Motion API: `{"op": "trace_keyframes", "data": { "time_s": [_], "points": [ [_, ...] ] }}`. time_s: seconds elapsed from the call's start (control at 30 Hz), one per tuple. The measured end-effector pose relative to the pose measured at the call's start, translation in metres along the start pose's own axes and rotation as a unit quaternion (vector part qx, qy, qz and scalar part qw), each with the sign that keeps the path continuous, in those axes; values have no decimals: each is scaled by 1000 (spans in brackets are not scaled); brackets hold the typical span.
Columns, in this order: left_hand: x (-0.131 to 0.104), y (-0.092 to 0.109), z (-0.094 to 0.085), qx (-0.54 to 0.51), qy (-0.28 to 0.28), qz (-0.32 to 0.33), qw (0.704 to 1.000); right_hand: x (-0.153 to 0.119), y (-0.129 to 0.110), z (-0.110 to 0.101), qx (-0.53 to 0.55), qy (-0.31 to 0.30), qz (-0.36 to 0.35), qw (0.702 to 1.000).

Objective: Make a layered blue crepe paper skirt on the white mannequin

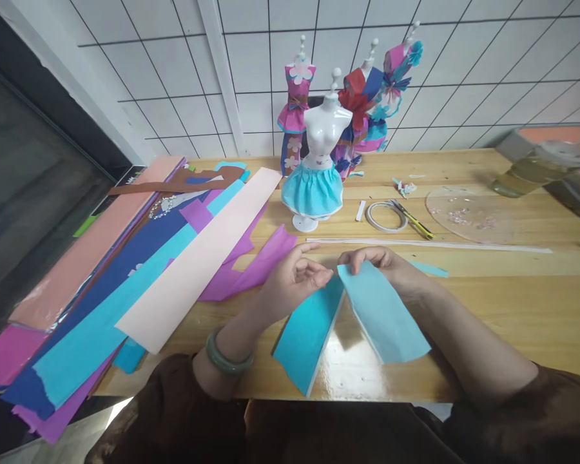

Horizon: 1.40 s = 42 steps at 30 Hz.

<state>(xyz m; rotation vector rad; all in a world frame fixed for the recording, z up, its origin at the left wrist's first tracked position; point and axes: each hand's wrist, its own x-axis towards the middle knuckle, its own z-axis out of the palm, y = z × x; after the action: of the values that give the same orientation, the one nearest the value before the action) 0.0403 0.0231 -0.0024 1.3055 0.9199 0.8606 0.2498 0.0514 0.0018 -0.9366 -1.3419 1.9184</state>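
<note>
While pinching blue strip (362,309) at frame centre: left hand (292,280) and right hand (384,264) both gripping its fold. Mannequin (319,167) skirt fitted; bodice remaining bare.

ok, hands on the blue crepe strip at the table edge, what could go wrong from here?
1. The blue crepe strip is pinched between left hand and right hand; thin paper like this could tear if pulled apart.
2. Its lower end lies near the table edge, so it might slide off.
3. The mannequin with the blue skirt stands just behind the hands; a forward reach could tip it.
</note>
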Motion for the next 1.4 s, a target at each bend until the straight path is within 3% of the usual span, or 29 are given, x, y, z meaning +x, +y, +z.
{"op": "trace_keyframes", "data": {
  "time_s": [0.13,0.27,0.37,0.47,0.57,0.63,0.77,0.97,1.23,1.4],
  "points": [
    [1,-5,3,-158,-118,-92,976,3,5,9,-42,-64,-34,996],
    [1,-8,4,-191,-128,-92,969,3,8,11,-60,-63,-15,996],
    [3,-6,3,-171,-97,-72,978,2,8,14,9,-55,14,998],
    [6,-3,1,-158,-10,-48,986,2,5,15,68,-12,35,997],
    [8,0,-2,-165,85,-32,982,2,1,12,54,10,29,998],
    [9,0,-3,-172,118,-28,978,2,-1,9,5,10,19,1000],
    [9,-1,-3,-159,123,-46,979,4,-3,-1,-104,83,3,991],
    [8,-2,0,-96,121,-36,987,7,-3,-13,-79,178,-3,981],
    [9,1,-6,-120,108,-85,983,8,-5,-20,-20,198,-16,980],
    [10,-2,-4,-129,128,-58,982,9,-1,-6,125,127,-22,984]
  ]
}}
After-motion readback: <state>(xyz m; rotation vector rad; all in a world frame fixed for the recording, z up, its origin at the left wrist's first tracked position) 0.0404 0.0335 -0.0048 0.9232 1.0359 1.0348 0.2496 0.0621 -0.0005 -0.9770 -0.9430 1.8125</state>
